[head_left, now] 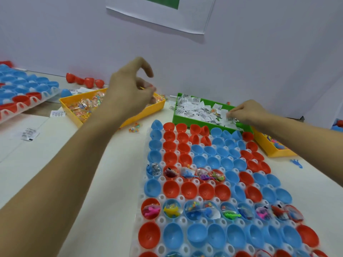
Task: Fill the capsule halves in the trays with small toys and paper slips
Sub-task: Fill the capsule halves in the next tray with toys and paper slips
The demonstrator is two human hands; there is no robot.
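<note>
Two rows of the tray [146, 184] below the hands look filled; most capsule halves [197, 233] sit empty. Left hand [130, 91] seems to pinch a wrapped toy over the yellow bin [74, 115]; right hand [246, 112] pinches a paper slip [230, 119] in the green bin [176, 117].

Pale counter [96, 182] carrying white capsule tray [163, 198], yellow toy bin [74, 115], green slip bin [185, 118]; loose paper slip [29, 134] lying at left, red capsule halves [84, 81] sitting by wall.
</note>
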